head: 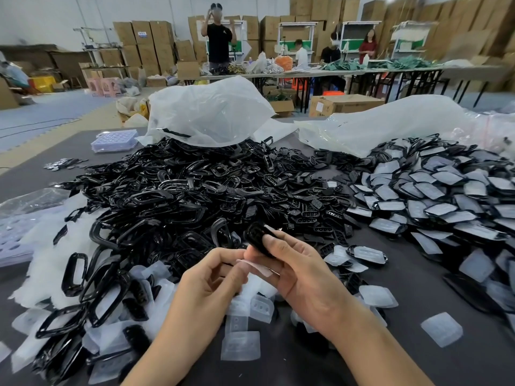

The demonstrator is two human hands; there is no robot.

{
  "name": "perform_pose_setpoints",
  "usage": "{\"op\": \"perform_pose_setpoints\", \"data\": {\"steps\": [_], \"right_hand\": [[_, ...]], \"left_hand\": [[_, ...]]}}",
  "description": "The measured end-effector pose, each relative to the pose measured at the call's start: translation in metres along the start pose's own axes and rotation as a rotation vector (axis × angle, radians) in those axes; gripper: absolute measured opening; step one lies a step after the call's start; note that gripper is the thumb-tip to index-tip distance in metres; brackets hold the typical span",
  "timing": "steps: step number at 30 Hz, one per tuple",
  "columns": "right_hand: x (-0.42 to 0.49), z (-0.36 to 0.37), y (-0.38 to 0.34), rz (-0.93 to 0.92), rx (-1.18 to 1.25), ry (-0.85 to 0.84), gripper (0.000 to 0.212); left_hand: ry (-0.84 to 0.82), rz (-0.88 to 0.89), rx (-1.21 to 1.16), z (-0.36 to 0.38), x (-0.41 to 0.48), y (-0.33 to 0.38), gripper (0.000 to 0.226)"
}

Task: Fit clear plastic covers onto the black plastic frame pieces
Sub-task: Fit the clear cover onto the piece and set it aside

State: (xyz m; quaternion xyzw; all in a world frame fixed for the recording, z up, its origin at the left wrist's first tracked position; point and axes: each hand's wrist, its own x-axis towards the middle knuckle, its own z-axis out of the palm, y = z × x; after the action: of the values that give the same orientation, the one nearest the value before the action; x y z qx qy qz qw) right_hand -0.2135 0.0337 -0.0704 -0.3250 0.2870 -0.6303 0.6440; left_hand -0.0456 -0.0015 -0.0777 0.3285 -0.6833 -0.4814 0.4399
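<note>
head cam | worn | faces forward-down | close over table (418, 280) | single view

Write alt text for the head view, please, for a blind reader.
A person's right hand holds a black frame piece while the left hand pinches a clear cover just below it. Beyond, a dark table carries a heap of bare black frames and, rightward, a pile of covered ones.
</note>
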Motion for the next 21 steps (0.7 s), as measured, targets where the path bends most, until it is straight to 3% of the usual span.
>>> {"op": "perform_pose_setpoints", "data": {"steps": [3,8,12,18,21], "right_hand": [[0.001,-0.001,0.0,-0.026,-0.012,0.018,0.02],[0.005,-0.005,0.003,-0.164,-0.182,0.266,0.028],[0.005,-0.008,0.008,-0.23,-0.469,0.375,0.014],[0.003,-0.003,0.014,-0.213,-0.567,0.318,0.013],[0.001,-0.001,0.012,-0.177,-0.585,0.257,0.012]], "left_hand": [[0.053,0.082,0.022,0.0,-0.001,0.0,0.013],[0.107,0.087,0.064,-0.002,-0.001,0.001,0.015],[0.075,0.045,0.006,0.002,-0.002,0.003,0.015],[0.204,0.046,0.108,0.0,-0.001,-0.008,0.002],[0.23,0.116,0.166,-0.002,0.003,-0.011,0.01]]}}
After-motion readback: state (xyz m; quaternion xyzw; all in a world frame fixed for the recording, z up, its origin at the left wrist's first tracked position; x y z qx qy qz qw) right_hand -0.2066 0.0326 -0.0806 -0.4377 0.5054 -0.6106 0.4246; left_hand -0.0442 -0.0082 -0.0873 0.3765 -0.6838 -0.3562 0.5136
